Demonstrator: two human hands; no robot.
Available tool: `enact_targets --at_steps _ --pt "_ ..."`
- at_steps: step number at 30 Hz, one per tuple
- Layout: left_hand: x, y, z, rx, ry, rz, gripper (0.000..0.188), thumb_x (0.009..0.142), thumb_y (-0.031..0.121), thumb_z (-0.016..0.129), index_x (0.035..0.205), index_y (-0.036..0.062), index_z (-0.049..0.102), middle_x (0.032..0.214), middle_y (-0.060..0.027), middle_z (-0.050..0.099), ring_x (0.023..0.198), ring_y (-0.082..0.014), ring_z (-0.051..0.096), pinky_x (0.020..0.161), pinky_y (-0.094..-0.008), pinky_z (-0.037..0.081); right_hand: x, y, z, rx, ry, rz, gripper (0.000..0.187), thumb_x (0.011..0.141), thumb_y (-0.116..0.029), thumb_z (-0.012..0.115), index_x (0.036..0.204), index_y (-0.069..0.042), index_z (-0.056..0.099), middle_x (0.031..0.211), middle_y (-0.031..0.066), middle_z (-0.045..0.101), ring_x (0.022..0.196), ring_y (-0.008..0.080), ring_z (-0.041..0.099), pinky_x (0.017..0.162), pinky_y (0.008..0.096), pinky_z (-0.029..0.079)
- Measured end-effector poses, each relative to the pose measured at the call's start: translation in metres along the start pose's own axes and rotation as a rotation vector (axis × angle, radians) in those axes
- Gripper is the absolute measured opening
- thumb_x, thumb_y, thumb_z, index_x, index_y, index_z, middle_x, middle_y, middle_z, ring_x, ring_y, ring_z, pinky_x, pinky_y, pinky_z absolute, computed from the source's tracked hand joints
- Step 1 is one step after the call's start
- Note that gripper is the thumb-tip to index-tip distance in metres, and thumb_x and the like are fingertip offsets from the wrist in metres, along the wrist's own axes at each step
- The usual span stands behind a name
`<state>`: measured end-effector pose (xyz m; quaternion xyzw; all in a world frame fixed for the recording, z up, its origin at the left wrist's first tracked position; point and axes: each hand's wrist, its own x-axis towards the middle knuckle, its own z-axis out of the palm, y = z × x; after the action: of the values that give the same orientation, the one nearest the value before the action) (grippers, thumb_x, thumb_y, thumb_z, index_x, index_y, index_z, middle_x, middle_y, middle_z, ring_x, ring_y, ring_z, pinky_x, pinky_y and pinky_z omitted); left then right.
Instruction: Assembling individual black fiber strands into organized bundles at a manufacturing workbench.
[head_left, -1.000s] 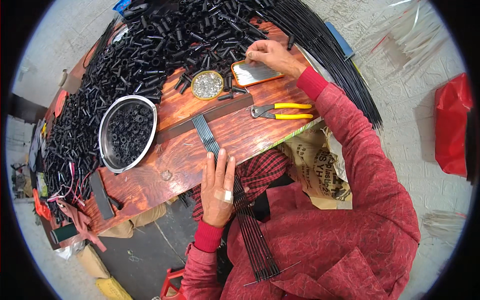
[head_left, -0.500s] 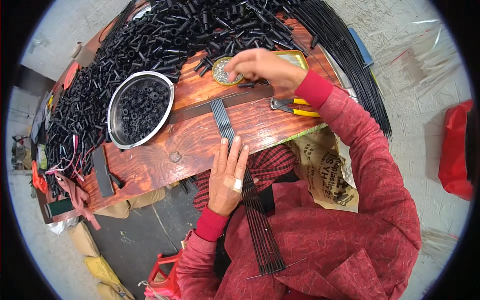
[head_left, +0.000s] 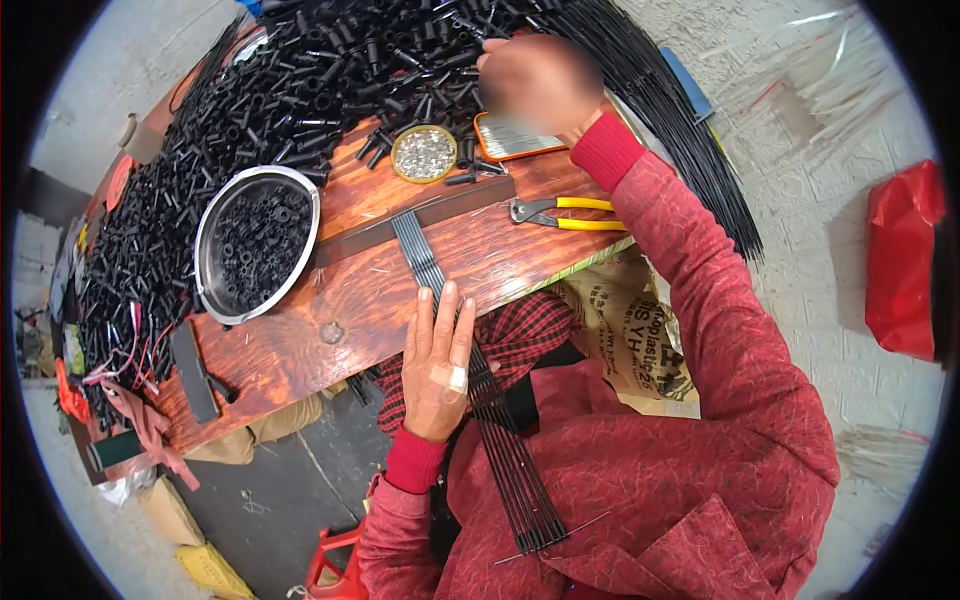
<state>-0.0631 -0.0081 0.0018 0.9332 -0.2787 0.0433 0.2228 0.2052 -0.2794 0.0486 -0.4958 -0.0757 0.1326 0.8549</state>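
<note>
A flat row of thin black rods [head_left: 507,440] slants from my lap up to the table, its grey upper ends against a brown bar [head_left: 460,202]. My left hand [head_left: 436,372] lies along the row with fingers stretched over it; a thumb tip shows on the other side, so the rods sit between thumb and fingers. There is a pale strip on the back of this hand. My right hand [head_left: 541,88] is raised above a shallow tray [head_left: 517,140] of thin silver pins; its fingers are smeared. Beside the tray stands a round dish [head_left: 424,153] of small silver bits.
Yellow-handled pincers [head_left: 565,213] lie right of the bar. A metal bowl [head_left: 203,255] holds small black parts. Black tubular pieces [head_left: 290,90] heap across the back and left of the table, with long black rods [head_left: 670,110] at the right. A red stool [head_left: 337,565] stands below.
My right hand has moved away from the round dish, back and to the right, over the pin tray. The left hand stays on the rods, while the whole view has shifted slightly.
</note>
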Motion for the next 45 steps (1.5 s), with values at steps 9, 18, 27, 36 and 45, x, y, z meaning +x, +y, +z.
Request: enact_targets --at_steps 9,18,27,36,45 --pt "0.002 0.002 0.004 -0.007 0.005 0.002 0.083 0.077 0.031 0.077 0.148 0.0115 0.040 0.158 -0.0118 0.032 0.145 -0.0397 0.028 0.113 -0.0504 0.031 -0.031 0.029 -0.031 -0.186 -0.076 -0.198 0.045 0.100 -0.024 0.057 0.136 0.000 0.042 0.115 0.0110 0.062 0.114 0.0206 0.059 0.104 0.0348 0.045" --pt "0.001 0.001 0.005 0.029 0.023 -0.003 0.080 0.078 0.030 0.075 0.148 0.0113 0.041 0.157 -0.0120 0.032 0.145 -0.0393 0.028 0.114 -0.0502 0.030 -0.046 0.029 -0.021 -0.552 -0.034 -0.093 0.024 0.099 -0.011 0.055 0.120 0.001 0.057 0.106 0.0083 0.070 0.102 0.0125 0.064 0.093 0.0264 0.050" --pt "0.000 -0.001 0.004 0.040 -0.003 0.005 0.066 0.082 0.010 0.066 0.145 0.0077 0.045 0.157 -0.0127 0.033 0.145 -0.0388 0.028 0.114 -0.0503 0.030 -0.039 0.026 0.035 -0.767 -0.087 -0.094 0.024 0.092 -0.015 0.067 0.111 -0.002 0.070 0.103 0.0039 0.070 0.093 0.0086 0.062 0.083 0.0242 0.051" --pt "0.001 -0.001 0.002 0.021 -0.009 -0.005 0.063 0.084 0.008 0.059 0.145 0.0088 0.045 0.157 -0.0124 0.033 0.145 -0.0383 0.030 0.115 -0.0499 0.030 -0.023 0.060 0.072 -1.171 -0.320 -0.055 0.020 0.086 -0.019 0.067 0.098 -0.005 0.072 0.092 0.0130 0.071 0.087 0.0224 0.067 0.081 0.0334 0.052" --pt "0.002 0.000 0.000 -0.066 0.019 -0.021 0.064 0.085 0.014 0.062 0.146 0.0093 0.044 0.157 -0.0126 0.033 0.145 -0.0377 0.030 0.115 -0.0484 0.029 -0.031 0.072 0.079 -1.496 -0.316 -0.305 0.020 0.084 -0.017 0.058 0.093 -0.007 0.072 0.091 0.0144 0.066 0.088 0.0344 0.064 0.079 0.0452 0.051"
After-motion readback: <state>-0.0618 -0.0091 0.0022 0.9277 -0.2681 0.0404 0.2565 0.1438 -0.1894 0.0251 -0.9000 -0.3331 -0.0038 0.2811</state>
